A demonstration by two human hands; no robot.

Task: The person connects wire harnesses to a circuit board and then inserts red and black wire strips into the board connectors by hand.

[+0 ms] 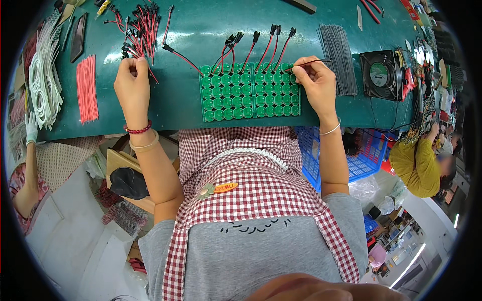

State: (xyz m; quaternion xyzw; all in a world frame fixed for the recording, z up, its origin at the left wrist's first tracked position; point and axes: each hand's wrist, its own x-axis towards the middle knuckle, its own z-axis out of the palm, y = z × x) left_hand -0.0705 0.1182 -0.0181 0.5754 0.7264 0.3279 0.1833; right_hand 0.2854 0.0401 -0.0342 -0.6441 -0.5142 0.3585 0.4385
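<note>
A panel of round green circuit boards (227,93) lies on the table in front of me, with several red-and-black connector wires (273,47) standing out from its far edge. At the panel's far right corner, my right hand (317,85) pinches a thin dark wire (310,62), with its dark end pointing right. My left hand (133,85) is closed at the near end of a pile of connector wires (145,30). A red wire sticks out beside those fingertips; the grip itself is partly hidden.
Red tubes (87,88) and white cable coils (42,90) lie left. Grey tubes (337,57) and a black fan (379,75) are to the right. A blue crate (364,163) is below the table edge. Co-workers sit on both sides, one with a gloved hand (31,128).
</note>
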